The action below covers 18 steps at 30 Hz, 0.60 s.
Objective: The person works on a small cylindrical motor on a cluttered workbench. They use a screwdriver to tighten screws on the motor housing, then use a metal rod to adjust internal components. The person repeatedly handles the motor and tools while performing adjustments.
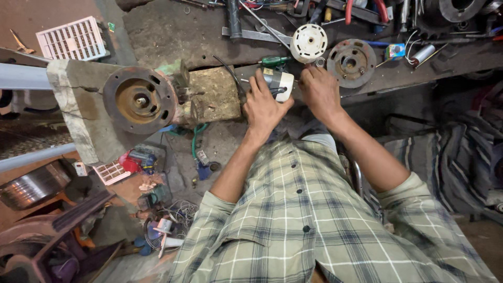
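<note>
The left hand (262, 105) is curled around a small white motor unit (280, 84) with a grey metal core, fingers wrapped over its top and thumb pressed along its near side, so the hand is clamped on it. The unit sits at the edge of the dark, oily surface (173, 31), just above centre of the view. The right hand (318, 90) is at 3 o'clock of the unit, touching its right end; its fingers are bunched together, but whether they pinch anything small I cannot tell. The two hands are just beside each other with the unit between them.

At 12 o'clock of the unit lies a green-handled screwdriver (275, 61), and at 1 o'clock a white round plastic cap (309, 43). A rusty round motor plate (351, 63) lies at 2 o'clock of the right hand. At 9 o'clock of the left hand sits a worn stone block (214, 94), and farther that way a larger rusted disc (139, 99) on a concrete post.

A white slotted tray (72, 39) lies at 10 o'clock; nothing shows in it.
</note>
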Each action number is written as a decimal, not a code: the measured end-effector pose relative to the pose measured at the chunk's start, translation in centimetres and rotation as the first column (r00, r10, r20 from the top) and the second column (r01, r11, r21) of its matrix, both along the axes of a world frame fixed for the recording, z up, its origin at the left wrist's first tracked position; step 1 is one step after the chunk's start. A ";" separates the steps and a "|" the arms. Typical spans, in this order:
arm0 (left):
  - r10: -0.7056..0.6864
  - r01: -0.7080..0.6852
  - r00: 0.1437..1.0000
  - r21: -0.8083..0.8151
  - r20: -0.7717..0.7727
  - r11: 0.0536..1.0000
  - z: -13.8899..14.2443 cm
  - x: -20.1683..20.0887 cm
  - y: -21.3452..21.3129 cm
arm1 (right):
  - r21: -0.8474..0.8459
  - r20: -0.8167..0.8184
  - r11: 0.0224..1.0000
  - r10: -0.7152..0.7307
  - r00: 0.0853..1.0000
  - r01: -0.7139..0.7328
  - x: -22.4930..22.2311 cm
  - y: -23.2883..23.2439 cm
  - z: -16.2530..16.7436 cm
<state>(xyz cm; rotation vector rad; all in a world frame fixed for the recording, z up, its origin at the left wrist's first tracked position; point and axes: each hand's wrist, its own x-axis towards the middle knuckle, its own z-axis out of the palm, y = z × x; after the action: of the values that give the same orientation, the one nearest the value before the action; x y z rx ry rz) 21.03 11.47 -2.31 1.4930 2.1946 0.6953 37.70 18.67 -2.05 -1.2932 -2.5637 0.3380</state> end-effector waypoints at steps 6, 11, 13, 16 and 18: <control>0.012 -0.012 1.000 -0.005 -0.001 1.000 -0.3 0.0 0.0 | -0.052 0.049 0.998 0.029 0.998 -0.027 0.1 -0.4 0.2; 0.024 -0.024 1.000 -0.026 -0.008 0.999 -0.4 0.0 -0.1 | 0.011 -0.011 0.997 0.079 0.997 -0.079 0.4 -0.5 0.3; 0.018 -0.018 1.000 -0.022 0.000 1.000 -0.3 0.0 -0.1 | -0.078 0.022 0.997 0.009 1.000 -0.007 0.2 -0.5 0.3; 0.024 -0.023 1.000 -0.041 0.018 0.999 -0.3 0.1 0.0 | -0.069 -0.059 0.996 -0.062 0.996 0.058 -0.1 -0.5 0.6; 0.018 -0.017 1.000 -0.043 0.017 0.999 -0.4 0.1 0.1 | -0.073 -0.097 0.997 -0.040 0.994 0.033 -0.1 -0.5 1.0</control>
<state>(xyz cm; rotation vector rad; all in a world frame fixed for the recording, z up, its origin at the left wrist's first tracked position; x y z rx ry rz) 21.09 11.55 -2.68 1.4435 2.1984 0.6600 37.56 18.14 -1.08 -1.3124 -2.4631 0.4785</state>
